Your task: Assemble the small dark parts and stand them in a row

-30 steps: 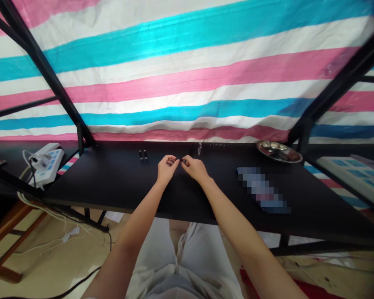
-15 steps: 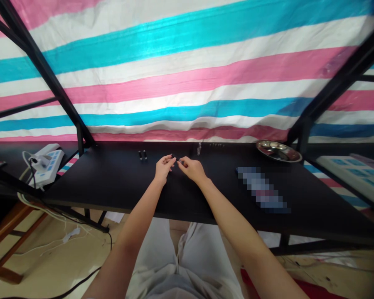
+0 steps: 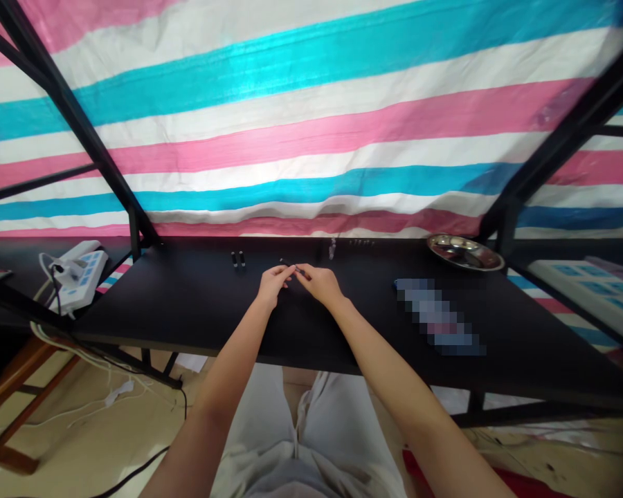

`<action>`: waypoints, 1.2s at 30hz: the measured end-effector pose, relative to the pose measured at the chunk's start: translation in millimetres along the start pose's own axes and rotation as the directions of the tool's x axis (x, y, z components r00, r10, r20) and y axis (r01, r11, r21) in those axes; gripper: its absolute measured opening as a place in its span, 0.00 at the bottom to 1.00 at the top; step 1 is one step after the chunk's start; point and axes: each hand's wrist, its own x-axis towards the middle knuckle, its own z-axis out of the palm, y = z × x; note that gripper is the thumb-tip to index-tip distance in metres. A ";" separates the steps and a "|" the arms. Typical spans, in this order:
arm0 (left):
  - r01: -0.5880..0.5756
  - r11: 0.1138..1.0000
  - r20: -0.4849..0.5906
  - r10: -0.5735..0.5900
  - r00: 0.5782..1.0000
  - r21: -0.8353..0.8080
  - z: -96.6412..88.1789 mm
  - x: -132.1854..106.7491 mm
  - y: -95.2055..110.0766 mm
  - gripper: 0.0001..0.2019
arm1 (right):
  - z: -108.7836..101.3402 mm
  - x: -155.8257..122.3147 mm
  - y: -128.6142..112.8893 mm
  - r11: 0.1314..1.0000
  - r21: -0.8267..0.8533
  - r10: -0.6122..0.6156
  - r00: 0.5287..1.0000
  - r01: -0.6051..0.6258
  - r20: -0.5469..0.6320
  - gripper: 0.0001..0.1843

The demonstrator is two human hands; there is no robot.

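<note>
Over the black table [image 3: 187,297], my left hand [image 3: 273,285] and my right hand [image 3: 318,283] meet at the fingertips. Between them is a small dark rod-like piece [image 3: 284,261], whose end sticks out past my left fingers. Both hands are closed in a pinch on it; most of the piece is hidden by the fingers, so its exact kind cannot be made out. Left of my hands stand or lie two small black cylinders [image 3: 237,260] with pale ends. Beyond my right hand lies a little cluster of clear pieces [image 3: 332,249], with several tiny bits [image 3: 360,243] beside it.
A round metal dish [image 3: 464,253] is at the back right of the table. In front of it lies a blurred-out flat object [image 3: 436,317]. A white power strip [image 3: 83,280] with cables is on the left. Striped sheeting [image 3: 311,145] hangs behind, between black metal posts [image 3: 88,131].
The dark piece has tilted and sits slightly lower, and my fingertips have drawn closer together. The things on the table are otherwise as before.
</note>
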 end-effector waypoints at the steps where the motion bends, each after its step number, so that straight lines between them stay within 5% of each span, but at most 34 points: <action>1: -0.010 1.000 0.006 0.010 1.000 0.012 0.3 -0.2 0.0 0.15 | -0.5 0.0 -0.3 1.000 -0.004 0.007 1.000 -0.007 0.013 0.15; 4: -0.052 0.996 -0.003 0.053 0.999 0.073 0.8 -0.4 -0.3 0.15 | -0.1 -0.2 0.2 1.000 0.005 0.016 0.999 -0.016 0.035 0.16; 8: -0.118 0.941 -0.180 0.182 0.967 0.317 -6.5 5.8 0.0 0.14 | 2.2 -0.2 3.2 0.999 0.041 0.011 0.998 -0.013 0.060 0.18; 13: 0.056 0.632 -0.291 0.275 0.916 0.773 -28.4 19.5 11.2 0.11 | 1.6 1.2 5.2 0.999 0.039 0.019 0.995 -0.023 0.098 0.16; 19: 0.225 0.392 -0.345 0.268 0.899 0.892 -46.2 30.2 23.9 0.13 | -1.0 2.6 4.6 0.999 0.037 0.021 0.991 -0.026 0.131 0.15; 36: 0.273 0.320 -0.370 0.298 0.880 0.907 -56.9 41.9 19.0 0.14 | 1.0 2.9 7.5 0.996 0.076 0.030 0.993 -0.039 0.116 0.15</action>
